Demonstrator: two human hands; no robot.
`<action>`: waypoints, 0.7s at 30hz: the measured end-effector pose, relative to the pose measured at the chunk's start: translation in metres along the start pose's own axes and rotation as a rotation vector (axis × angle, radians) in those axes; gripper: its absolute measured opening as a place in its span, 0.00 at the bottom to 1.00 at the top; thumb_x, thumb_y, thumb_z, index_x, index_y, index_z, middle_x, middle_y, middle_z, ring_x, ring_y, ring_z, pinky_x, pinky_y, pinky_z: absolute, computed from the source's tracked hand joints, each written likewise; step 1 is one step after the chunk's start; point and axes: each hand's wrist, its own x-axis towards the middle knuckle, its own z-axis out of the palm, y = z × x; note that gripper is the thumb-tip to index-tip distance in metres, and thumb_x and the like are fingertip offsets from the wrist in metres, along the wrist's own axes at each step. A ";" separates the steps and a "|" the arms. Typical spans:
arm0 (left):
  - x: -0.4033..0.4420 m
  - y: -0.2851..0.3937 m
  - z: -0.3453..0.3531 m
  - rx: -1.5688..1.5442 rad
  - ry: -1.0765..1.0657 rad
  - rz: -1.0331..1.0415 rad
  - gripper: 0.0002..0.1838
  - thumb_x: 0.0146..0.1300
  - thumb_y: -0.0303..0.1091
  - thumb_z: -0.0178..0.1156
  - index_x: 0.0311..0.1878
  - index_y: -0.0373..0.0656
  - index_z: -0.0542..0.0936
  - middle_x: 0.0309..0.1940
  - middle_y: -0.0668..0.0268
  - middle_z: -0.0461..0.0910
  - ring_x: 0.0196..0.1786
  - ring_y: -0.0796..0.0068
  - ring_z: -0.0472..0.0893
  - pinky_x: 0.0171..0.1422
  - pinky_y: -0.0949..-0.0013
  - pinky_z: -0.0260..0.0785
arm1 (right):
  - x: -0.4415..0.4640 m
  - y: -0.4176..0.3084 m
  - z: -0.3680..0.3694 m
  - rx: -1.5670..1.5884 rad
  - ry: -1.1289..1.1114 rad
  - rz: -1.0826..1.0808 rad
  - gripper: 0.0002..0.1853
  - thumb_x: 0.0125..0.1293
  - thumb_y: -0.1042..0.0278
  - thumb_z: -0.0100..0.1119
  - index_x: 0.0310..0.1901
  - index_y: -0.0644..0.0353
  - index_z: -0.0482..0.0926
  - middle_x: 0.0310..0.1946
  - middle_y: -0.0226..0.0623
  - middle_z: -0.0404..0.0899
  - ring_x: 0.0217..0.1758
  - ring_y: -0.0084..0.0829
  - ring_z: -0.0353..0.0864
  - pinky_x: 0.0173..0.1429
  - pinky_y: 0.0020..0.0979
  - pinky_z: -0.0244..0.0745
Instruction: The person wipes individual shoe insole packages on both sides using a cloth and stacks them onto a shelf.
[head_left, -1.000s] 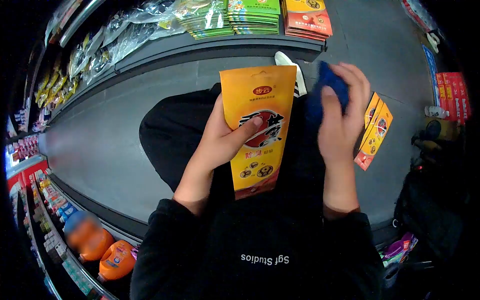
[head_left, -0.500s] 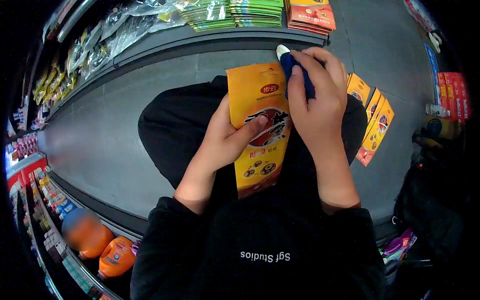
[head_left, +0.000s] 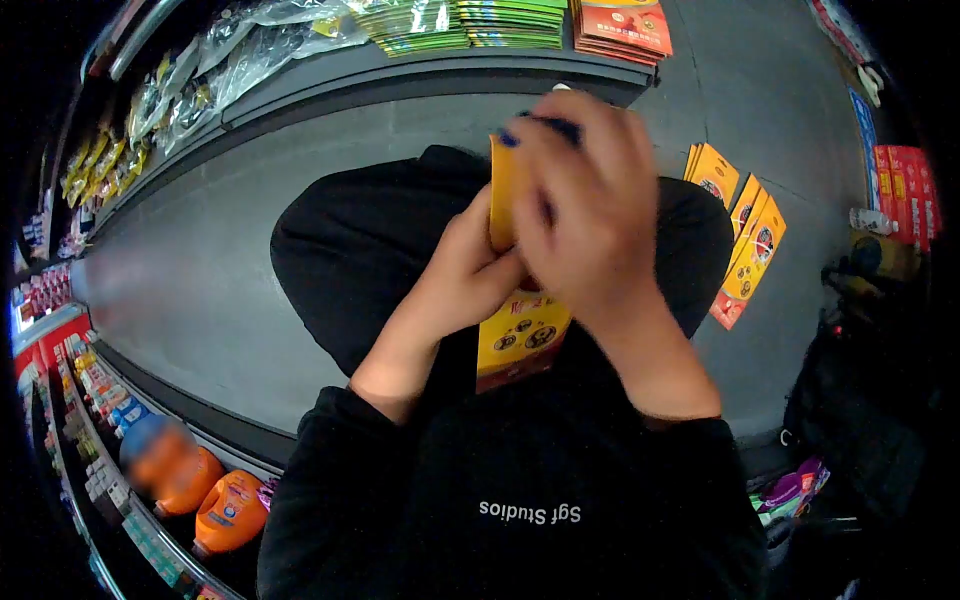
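A flat yellow packet (head_left: 522, 338) with dark lettering and round pictures stands in front of my lap. My left hand (head_left: 460, 268) grips its side, the thumb lying across the front. Over the upper part of the packet is my right hand (head_left: 598, 205), slightly smeared by motion and closed around a dark blue cloth (head_left: 556, 128). Only bits of that cloth show between the fingers, plus a small white end beyond them. The packet's middle and most of its top are hidden behind my right hand.
More yellow packets (head_left: 752, 245) lie on the grey floor by my right knee. Ahead, a low shelf (head_left: 400, 82) bears green packets (head_left: 510, 25), orange-red packets (head_left: 622, 28) and plastic-wrapped goods. Orange bottles (head_left: 230, 510) line the shelf at lower left.
My right hand, with the blue cloth, has moved left from the packet's upper right edge and now covers its upper front. My left hand stays on the packet.
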 end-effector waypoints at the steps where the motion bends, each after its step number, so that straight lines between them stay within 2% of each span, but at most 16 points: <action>1: 0.001 -0.013 0.000 0.000 -0.006 -0.002 0.27 0.59 0.17 0.53 0.62 0.36 0.61 0.53 0.59 0.73 0.56 0.73 0.72 0.59 0.68 0.67 | 0.000 -0.005 0.005 -0.006 -0.028 -0.051 0.13 0.44 0.79 0.59 0.36 0.63 0.78 0.39 0.40 0.74 0.39 0.40 0.73 0.42 0.35 0.69; 2: 0.002 -0.037 -0.001 0.218 0.003 0.150 0.26 0.60 0.17 0.53 0.62 0.36 0.61 0.52 0.60 0.73 0.56 0.73 0.73 0.59 0.68 0.67 | 0.000 -0.011 0.008 -0.010 -0.025 -0.047 0.13 0.44 0.79 0.59 0.36 0.63 0.78 0.39 0.40 0.74 0.39 0.40 0.73 0.42 0.35 0.69; 4: 0.006 -0.032 0.000 0.438 0.011 0.303 0.25 0.60 0.17 0.52 0.62 0.36 0.62 0.52 0.60 0.73 0.56 0.73 0.73 0.59 0.69 0.67 | -0.002 -0.022 0.012 0.123 -0.127 -0.153 0.14 0.43 0.77 0.61 0.36 0.64 0.77 0.40 0.40 0.74 0.40 0.39 0.73 0.43 0.34 0.70; 6: 0.004 -0.021 -0.006 0.105 0.043 0.150 0.26 0.60 0.17 0.53 0.62 0.36 0.62 0.52 0.60 0.73 0.55 0.73 0.73 0.59 0.69 0.67 | -0.007 -0.028 0.009 0.221 -0.107 -0.196 0.14 0.42 0.74 0.61 0.36 0.63 0.77 0.40 0.41 0.74 0.40 0.39 0.73 0.43 0.34 0.71; 8: 0.002 0.002 -0.010 -0.234 0.091 -0.004 0.26 0.59 0.17 0.53 0.62 0.36 0.62 0.53 0.59 0.73 0.55 0.72 0.73 0.58 0.70 0.67 | -0.017 -0.034 0.003 0.448 -0.082 -0.225 0.14 0.43 0.73 0.62 0.36 0.63 0.77 0.41 0.41 0.74 0.40 0.39 0.73 0.44 0.35 0.71; 9: 0.001 0.005 -0.012 -0.404 0.114 -0.079 0.26 0.59 0.17 0.54 0.62 0.36 0.62 0.53 0.59 0.73 0.55 0.72 0.73 0.58 0.70 0.67 | -0.021 -0.031 -0.008 0.508 -0.186 -0.205 0.11 0.49 0.72 0.61 0.37 0.61 0.77 0.42 0.41 0.73 0.41 0.39 0.74 0.45 0.36 0.70; 10: 0.000 0.003 -0.014 -0.404 0.122 -0.078 0.26 0.59 0.17 0.54 0.62 0.36 0.62 0.53 0.59 0.73 0.55 0.72 0.73 0.58 0.70 0.67 | -0.023 -0.026 -0.017 0.514 -0.190 -0.209 0.11 0.49 0.72 0.61 0.37 0.61 0.77 0.42 0.41 0.73 0.41 0.39 0.74 0.45 0.36 0.70; 12: -0.002 -0.003 -0.017 -0.150 0.102 0.159 0.26 0.58 0.19 0.57 0.60 0.36 0.63 0.52 0.59 0.74 0.54 0.73 0.74 0.57 0.71 0.68 | -0.029 -0.017 -0.034 0.438 -0.216 -0.074 0.08 0.56 0.71 0.56 0.38 0.61 0.75 0.44 0.44 0.73 0.44 0.39 0.73 0.48 0.37 0.69; 14: -0.003 0.003 -0.017 -0.060 0.127 0.097 0.25 0.57 0.21 0.60 0.58 0.35 0.64 0.50 0.60 0.76 0.52 0.73 0.76 0.55 0.70 0.70 | -0.034 -0.009 -0.048 0.283 -0.137 0.056 0.09 0.55 0.71 0.57 0.38 0.62 0.75 0.43 0.44 0.72 0.44 0.43 0.72 0.50 0.39 0.68; 16: -0.003 0.005 -0.017 -0.102 0.118 0.040 0.24 0.57 0.23 0.61 0.56 0.35 0.65 0.48 0.60 0.77 0.50 0.72 0.78 0.53 0.69 0.71 | -0.035 0.004 -0.057 0.240 -0.021 0.129 0.08 0.58 0.73 0.53 0.39 0.63 0.74 0.44 0.46 0.72 0.45 0.40 0.71 0.53 0.36 0.66; 18: -0.004 0.007 -0.016 -0.128 0.125 0.032 0.24 0.57 0.23 0.62 0.56 0.35 0.65 0.47 0.59 0.78 0.49 0.71 0.78 0.53 0.68 0.72 | -0.037 0.011 -0.064 0.202 0.082 0.231 0.09 0.63 0.69 0.49 0.40 0.65 0.70 0.47 0.46 0.71 0.51 0.35 0.69 0.61 0.34 0.60; 21: -0.005 0.010 -0.017 -0.176 0.124 0.003 0.25 0.56 0.23 0.62 0.56 0.35 0.65 0.47 0.58 0.78 0.49 0.70 0.79 0.53 0.68 0.72 | -0.032 0.018 -0.067 0.279 0.241 0.385 0.13 0.63 0.69 0.51 0.46 0.67 0.71 0.49 0.45 0.71 0.54 0.34 0.70 0.63 0.34 0.59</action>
